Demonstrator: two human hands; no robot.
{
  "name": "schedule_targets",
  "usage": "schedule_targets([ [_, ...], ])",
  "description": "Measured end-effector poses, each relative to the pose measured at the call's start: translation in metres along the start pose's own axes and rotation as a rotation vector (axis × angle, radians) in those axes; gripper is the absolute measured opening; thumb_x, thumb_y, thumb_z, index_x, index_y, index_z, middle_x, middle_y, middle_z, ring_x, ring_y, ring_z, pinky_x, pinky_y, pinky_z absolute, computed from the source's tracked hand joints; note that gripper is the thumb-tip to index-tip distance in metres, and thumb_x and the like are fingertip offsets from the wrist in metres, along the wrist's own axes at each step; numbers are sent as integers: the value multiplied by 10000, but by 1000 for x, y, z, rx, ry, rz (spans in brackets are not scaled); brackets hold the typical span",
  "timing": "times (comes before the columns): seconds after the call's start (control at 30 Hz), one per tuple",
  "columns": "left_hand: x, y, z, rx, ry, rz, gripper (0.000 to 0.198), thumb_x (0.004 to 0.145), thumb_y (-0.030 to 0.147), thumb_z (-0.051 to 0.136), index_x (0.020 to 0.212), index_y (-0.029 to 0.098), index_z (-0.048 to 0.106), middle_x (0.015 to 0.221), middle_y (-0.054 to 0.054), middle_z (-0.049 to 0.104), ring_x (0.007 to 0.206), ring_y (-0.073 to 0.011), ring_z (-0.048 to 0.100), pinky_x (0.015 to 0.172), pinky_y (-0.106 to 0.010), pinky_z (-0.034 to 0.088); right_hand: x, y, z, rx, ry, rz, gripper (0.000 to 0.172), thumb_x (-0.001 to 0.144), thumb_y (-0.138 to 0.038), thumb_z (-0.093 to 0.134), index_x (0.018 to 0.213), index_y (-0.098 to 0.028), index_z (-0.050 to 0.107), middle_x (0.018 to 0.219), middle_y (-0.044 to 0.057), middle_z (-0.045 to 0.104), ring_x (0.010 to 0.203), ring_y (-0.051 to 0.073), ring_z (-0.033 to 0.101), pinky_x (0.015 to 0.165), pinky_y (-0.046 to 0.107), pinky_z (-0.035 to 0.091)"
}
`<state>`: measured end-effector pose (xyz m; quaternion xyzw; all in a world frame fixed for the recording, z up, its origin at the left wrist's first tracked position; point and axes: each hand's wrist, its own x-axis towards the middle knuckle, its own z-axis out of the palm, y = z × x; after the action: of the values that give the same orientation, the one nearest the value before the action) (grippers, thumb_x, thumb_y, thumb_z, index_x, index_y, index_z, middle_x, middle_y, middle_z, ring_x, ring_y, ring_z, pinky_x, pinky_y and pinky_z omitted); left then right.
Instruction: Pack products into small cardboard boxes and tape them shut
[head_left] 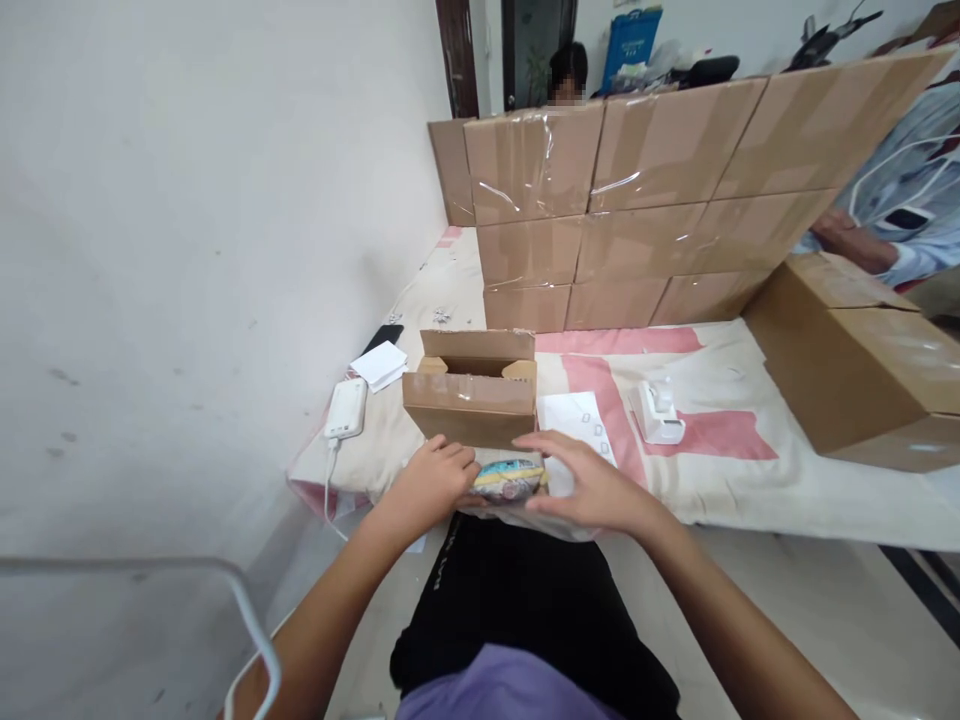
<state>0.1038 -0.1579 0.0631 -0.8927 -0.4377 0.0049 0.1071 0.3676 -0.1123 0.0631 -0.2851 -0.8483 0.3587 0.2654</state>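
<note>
A small patterned pouch (510, 480), blue and yellow along its top, lies at the bed's front edge, close to my lap. My left hand (435, 482) is closed on its left end, with the fingertips partly hidden behind and under it. At the right end my right hand (589, 487) is open, thumb and fingers spread apart; whether the thumb touches the pouch I cannot tell. Just beyond both hands stands a small cardboard box (469, 410) with its top flaps up. Beside it, partly behind my right hand, is a white printed sheet (574, 415).
A white tape dispenser (660, 412) stands right on the bed sheet. Left are a white power bank (346, 408) with a cable, folded paper (380, 366) and a black phone (384, 336). Stacked cartons (645, 210) wall off the back; a large carton (862, 370) and another person are right.
</note>
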Motion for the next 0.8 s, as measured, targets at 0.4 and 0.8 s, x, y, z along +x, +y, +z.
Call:
schedule_targets([
  [0.4, -5, -44, -69, -147, 793, -391, 659, 874, 541, 710, 1403, 250, 447, 1360, -143, 554, 1251, -318, 530, 1014, -471, 449, 10, -13, -49, 225, 343, 322, 285, 877, -472, 708, 853, -190, 741, 790, 41, 752, 696, 229, 703, 625, 327, 541],
  [0.8, -15, -57, 6, -144, 543, -329, 161, 918, 50, 519, 897, 199, 575, 952, -49, 658, 894, -204, 607, 793, -323, 468, 84, -12, -88, 598, 651, 23, 446, 677, -393, 908, 1041, -219, 718, 1037, 51, 771, 963, 287, 741, 891, 460, 612],
])
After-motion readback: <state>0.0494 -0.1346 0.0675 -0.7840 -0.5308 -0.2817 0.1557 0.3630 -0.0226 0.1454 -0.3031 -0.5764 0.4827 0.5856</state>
